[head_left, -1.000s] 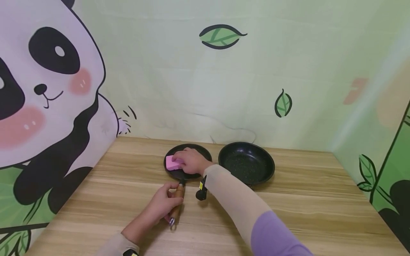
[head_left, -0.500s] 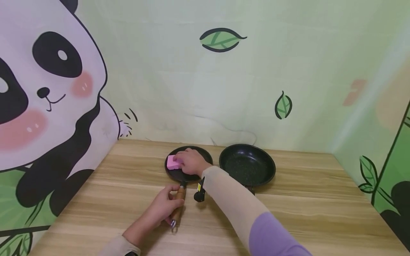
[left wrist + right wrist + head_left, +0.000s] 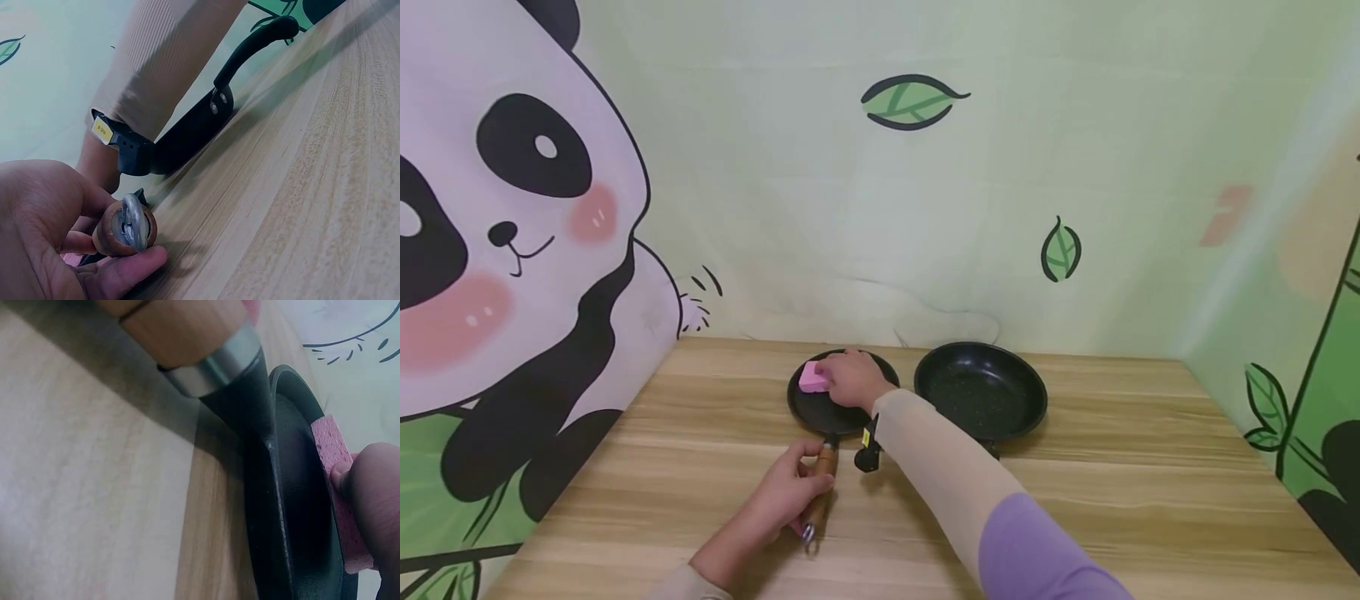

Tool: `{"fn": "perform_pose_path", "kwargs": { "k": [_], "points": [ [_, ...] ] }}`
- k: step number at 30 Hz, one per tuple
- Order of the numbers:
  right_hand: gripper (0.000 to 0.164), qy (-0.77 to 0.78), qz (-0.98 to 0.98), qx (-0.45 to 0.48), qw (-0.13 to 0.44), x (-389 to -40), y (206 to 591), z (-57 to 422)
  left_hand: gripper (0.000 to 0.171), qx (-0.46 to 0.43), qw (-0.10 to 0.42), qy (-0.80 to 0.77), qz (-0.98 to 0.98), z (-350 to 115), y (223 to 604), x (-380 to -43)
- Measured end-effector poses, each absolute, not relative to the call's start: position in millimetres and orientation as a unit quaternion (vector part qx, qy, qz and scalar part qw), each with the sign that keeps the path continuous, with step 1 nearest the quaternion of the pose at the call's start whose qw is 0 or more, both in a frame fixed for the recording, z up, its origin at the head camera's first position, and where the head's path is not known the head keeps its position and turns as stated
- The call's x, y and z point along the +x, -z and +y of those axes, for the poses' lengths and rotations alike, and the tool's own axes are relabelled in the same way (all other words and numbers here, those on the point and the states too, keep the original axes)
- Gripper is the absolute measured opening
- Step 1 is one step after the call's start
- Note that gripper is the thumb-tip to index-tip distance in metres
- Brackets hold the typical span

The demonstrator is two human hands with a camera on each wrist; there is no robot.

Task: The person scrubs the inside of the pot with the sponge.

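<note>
A small, shallow black frying pan lies on the wooden table, its wooden handle pointing toward me. My left hand grips that handle, and in the left wrist view the handle's metal end ring faces the camera. Inside the pan, my right hand holds a pink sponge against the far left part of the cooking surface. The right wrist view shows the thumb on the porous pink sponge, which lies flat over the pan's inner face.
A larger, deeper black frying pan stands just right of the small one. My right forearm passes in front of it; its black handle shows in the left wrist view. A printed panda backdrop rises behind the table.
The sponge under my right hand has slid slightly right and toward the back of the small pan. My left hand keeps its grip on the handle. The head view has tilted up a little.
</note>
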State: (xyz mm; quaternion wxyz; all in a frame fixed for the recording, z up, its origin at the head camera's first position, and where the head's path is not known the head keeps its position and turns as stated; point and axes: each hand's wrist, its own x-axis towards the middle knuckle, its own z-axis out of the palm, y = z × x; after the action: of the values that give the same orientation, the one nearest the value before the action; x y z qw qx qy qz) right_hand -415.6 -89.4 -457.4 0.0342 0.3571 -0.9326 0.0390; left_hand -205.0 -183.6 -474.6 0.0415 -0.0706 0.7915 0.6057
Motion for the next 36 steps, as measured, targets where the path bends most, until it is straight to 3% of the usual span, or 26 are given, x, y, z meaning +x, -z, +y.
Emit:
{"fn": "perform_pose_path", "kwargs": {
  "k": [13,36],
  "points": [
    [0.034,-0.053,-0.952,0.295,0.054,-430,454,-73,0.043,-0.075,0.041,-0.606,0.791,-185,475,-205],
    [0.031,-0.009,-0.962,0.273,0.001,-426,420,-36,0.048,-0.083,0.043,-0.614,0.784,-188,474,-204]
  ]
}}
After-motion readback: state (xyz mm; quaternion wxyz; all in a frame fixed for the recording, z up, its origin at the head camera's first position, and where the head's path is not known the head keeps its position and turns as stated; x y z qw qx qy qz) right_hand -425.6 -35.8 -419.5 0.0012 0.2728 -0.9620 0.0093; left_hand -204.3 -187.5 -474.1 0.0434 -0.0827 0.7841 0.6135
